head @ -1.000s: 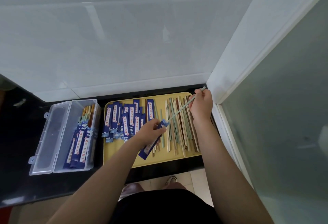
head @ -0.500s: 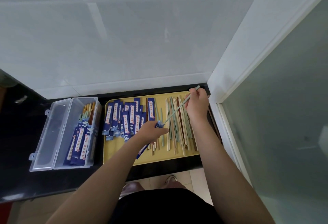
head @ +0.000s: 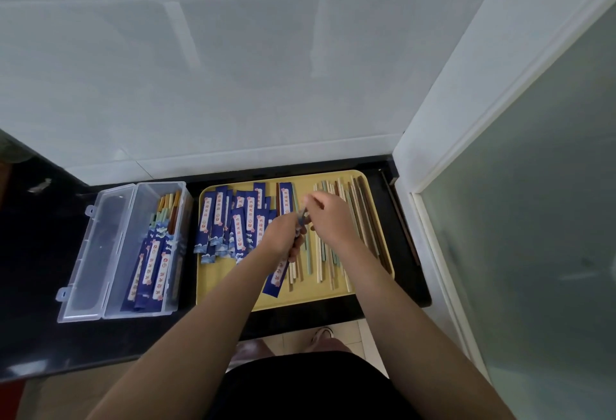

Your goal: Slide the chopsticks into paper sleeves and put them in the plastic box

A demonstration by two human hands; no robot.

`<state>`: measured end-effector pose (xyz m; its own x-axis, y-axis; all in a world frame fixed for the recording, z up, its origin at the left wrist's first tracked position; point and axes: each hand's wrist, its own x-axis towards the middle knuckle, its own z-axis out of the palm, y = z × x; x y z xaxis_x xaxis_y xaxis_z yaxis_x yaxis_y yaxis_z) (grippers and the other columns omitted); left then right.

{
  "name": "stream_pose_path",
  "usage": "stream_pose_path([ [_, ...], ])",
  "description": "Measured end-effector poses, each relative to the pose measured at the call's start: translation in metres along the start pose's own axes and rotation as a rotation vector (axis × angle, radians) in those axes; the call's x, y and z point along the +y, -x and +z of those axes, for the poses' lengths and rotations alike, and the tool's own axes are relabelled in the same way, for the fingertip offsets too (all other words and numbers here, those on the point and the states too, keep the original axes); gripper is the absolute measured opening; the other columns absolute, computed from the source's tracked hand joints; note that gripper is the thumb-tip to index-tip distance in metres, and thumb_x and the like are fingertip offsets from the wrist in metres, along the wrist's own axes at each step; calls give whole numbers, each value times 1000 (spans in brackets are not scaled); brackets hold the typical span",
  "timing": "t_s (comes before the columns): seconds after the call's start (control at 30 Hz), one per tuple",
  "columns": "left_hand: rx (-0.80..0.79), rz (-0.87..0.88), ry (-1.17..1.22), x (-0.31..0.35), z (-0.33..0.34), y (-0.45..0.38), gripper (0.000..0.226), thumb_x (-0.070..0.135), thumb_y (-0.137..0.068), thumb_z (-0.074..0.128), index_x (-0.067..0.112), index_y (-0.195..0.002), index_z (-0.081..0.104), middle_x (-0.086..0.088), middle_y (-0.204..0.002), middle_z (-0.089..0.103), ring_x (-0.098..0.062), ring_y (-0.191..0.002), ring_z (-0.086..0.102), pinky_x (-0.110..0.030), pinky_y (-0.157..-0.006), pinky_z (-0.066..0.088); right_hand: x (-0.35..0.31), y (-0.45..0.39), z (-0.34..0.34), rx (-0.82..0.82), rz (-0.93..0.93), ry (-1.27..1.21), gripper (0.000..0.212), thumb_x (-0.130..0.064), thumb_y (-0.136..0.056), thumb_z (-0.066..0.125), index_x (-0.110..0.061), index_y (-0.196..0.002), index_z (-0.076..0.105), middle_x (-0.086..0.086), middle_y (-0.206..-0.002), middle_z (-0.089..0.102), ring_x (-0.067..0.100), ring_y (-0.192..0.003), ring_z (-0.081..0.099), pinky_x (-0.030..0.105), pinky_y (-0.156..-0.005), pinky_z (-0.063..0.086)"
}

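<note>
Chopstick [head: 304, 210] between both blurred hands, mostly hidden.

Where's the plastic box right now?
Head view, left side: the plastic box sits open on the black counter, just left of the yellow tray, with sleeved chopsticks inside.

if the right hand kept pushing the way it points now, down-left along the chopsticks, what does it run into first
Most likely the left hand, which grips the blue sleeve right in that line; the right hand looks almost against it already, though depth is hard to judge.

Two bare forearms, left hand [head: 281, 234], right hand [head: 330, 219], no sleeves in view, black garment [head: 316, 386] below, light shoe [head: 322, 333]
</note>
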<state>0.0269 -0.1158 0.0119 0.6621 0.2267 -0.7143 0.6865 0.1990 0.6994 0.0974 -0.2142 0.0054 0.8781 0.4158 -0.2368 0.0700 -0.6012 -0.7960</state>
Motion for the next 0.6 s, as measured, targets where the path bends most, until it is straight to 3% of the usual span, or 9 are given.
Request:
stream_pose_path([
  [0.07, 47, -45, 28, -2, -4, -2, 23, 21, -98, 38, 8, -87, 54, -4, -61, 48, -16, -49, 39, -29, -49, 35, 6, -3, 5, 45, 82, 0, 24, -30, -108, 43, -18, -111, 64, 0, -95, 66, 14, -84, 67, 28, -72, 56],
  [0.13, 64, -73, 79, -3, -10, -4, 25, 15, -101, 36, 4, -95, 57, -7, -67, 53, -17, -52, 44, -30, -51, 38, 16, -5, 13, 30, 142, 194, 17, -27, -106, 48, -17, -103, 62, 0, -89, 63, 13, -77, 63, 25, -65, 51],
  [0.23, 39, -63, 118, -7, -17, -6, 24, 9, -104, 36, -3, -107, 57, -14, -78, 58, -20, -57, 49, -31, -55, 42, 27, 1, 29, -123, 253, 522, 9, -16, -100, 57, -16, -91, 58, 1, -83, 58, 14, -70, 57, 26, -64, 49],
  [0.3, 57, -33, 66, -12, -22, -6, 26, 11, -106, 36, -3, -113, 57, -18, -86, 63, -22, -61, 55, -32, -57, 46, 30, 8, 39, -205, 309, 613, 15, -11, -98, 59, -16, -86, 53, 0, -78, 53, 13, -64, 50, 27, -61, 44],
  [0.5, 101, 14, 9, -14, -30, -9, 24, 13, -107, 38, 3, -113, 59, -18, -92, 68, -21, -64, 61, -36, -65, 53, 35, 17, 52, -191, 333, 613, 30, -12, -101, 53, -19, -73, 46, -3, -75, 52, 10, -62, 48, 26, -65, 44],
  [0.6, 115, 20, -13, -14, -30, -11, 24, 14, -107, 38, 4, -113, 58, -17, -93, 69, -22, -67, 63, -35, -67, 55, 39, 16, 53, -157, 357, 559, 28, -17, -100, 59, -19, -73, 49, -3, -74, 55, 10, -62, 51, 25, -61, 44],
])
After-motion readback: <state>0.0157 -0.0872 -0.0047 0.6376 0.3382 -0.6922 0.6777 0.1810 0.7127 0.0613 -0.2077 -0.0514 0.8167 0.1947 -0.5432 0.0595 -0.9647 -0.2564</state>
